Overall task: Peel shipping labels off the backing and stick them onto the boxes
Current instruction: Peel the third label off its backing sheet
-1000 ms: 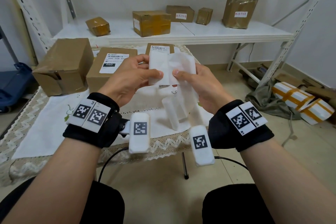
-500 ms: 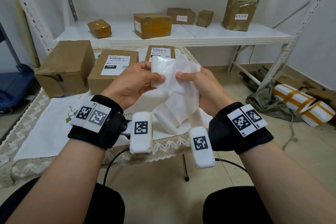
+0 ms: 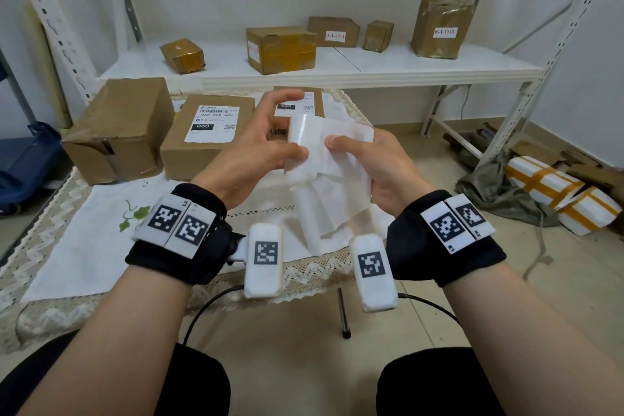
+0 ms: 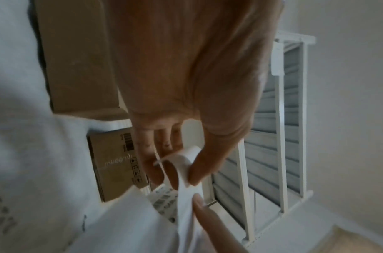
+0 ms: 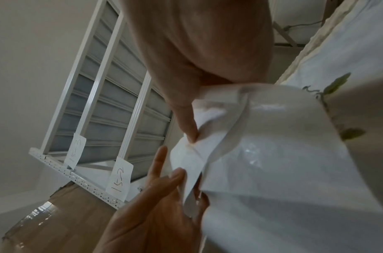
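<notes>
The left hand (image 3: 251, 149) pinches a white label (image 3: 299, 142) by its edge, thumb in front and fingers behind; the label curls over at the top, glossy and blank on the side facing the head camera, with barcode print showing past the fingers. Just right of that grip, the right hand (image 3: 374, 165) clamps the crumpled white backing (image 3: 341, 186), thumb pressed on its front. Beyond both grips, boxes (image 3: 206, 135) sit on the counter (image 3: 67, 246).
</notes>
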Demonstrator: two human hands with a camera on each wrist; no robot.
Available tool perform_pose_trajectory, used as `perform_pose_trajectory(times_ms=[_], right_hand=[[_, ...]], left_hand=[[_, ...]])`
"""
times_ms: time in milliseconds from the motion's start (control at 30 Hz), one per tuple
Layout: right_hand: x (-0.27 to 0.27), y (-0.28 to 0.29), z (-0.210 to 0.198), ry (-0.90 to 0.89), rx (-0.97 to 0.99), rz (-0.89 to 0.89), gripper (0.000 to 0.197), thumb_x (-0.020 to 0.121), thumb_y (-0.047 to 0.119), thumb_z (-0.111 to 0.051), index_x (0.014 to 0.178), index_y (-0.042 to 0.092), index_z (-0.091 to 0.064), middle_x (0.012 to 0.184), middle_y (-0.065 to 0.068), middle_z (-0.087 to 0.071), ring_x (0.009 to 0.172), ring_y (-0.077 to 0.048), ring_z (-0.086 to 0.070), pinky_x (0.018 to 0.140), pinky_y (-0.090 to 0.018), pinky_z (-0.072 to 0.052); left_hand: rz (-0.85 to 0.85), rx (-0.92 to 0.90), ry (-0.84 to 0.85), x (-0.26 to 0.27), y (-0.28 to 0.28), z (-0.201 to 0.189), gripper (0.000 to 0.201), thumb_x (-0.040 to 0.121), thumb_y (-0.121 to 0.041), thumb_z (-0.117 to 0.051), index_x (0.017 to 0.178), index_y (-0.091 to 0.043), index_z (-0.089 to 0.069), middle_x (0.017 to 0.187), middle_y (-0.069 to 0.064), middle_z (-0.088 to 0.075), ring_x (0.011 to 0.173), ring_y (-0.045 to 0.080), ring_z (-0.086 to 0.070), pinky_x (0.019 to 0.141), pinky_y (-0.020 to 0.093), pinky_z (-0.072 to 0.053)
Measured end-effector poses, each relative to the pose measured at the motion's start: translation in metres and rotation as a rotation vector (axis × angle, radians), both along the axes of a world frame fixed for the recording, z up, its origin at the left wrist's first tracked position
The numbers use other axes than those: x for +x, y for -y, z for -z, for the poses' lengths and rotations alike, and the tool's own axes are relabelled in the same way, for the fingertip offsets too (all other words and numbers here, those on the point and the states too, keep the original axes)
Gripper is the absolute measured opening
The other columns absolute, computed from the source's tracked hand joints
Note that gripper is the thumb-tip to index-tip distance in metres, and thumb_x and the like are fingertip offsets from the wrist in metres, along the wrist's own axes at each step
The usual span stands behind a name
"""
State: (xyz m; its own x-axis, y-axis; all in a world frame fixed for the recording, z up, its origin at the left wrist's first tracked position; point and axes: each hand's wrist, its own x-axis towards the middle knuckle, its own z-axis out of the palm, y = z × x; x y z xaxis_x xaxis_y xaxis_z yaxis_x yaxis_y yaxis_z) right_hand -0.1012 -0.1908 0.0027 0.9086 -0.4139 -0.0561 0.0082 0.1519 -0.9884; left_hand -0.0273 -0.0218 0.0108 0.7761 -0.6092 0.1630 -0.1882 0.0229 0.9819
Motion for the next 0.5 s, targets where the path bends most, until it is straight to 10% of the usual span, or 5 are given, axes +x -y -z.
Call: perform_pose_trajectory(times_ms=[100, 300, 500], right_hand=[[-0.0023, -0.0002, -0.0002, 0.005, -0.037, -0.004, 0.025, 0.091, 0.007, -0.075, 0.112, -0.006, -0.071, 0.089, -0.012, -0.074, 0.068, -0.018, -0.071, 0.061, -0.027, -0.059], [-0.0025, 0.0015, 0.0007, -0.051, -0.118, -0.011, 0.013, 0.089, 0.015, -0.079, 0.085, 0.01, -0.068, 0.077, -0.005, -0.071, 0.059, -0.015, -0.067, 0.051, -0.022, -0.053], [-0.0001, 0.0027, -0.0009, -0.068, -0.078, 0.001, 0.016, 0.092, 0.018, -0.076, 0.087, 0.009, -0.063, 0.085, -0.01, -0.069, 0.067, -0.02, -0.065, 0.058, -0.025, -0.054]], left_hand=[[0.037, 0.084, 0.125, -0.0031, 0.0002, 0.0001, 0.058, 0.087, 0.01, -0.063, 0.126, -0.033, -0.062, 0.131, 0.005, -0.055, 0.097, 0.016, -0.067, 0.07, 0.019, -0.054], [0.081, 0.147, 0.194, -0.0038, -0.0018, -0.0003, 0.046, 0.088, 0.005, -0.066, 0.118, -0.029, -0.071, 0.129, -0.007, -0.062, 0.111, 0.008, -0.062, 0.088, 0.021, -0.052], [-0.002, 0.149, 0.219, 0.0007, -0.0012, 0.0028, 0.04, 0.087, -0.002, -0.073, 0.118, -0.027, -0.072, 0.126, -0.004, -0.054, 0.113, 0.011, -0.06, 0.092, 0.023, -0.054]])
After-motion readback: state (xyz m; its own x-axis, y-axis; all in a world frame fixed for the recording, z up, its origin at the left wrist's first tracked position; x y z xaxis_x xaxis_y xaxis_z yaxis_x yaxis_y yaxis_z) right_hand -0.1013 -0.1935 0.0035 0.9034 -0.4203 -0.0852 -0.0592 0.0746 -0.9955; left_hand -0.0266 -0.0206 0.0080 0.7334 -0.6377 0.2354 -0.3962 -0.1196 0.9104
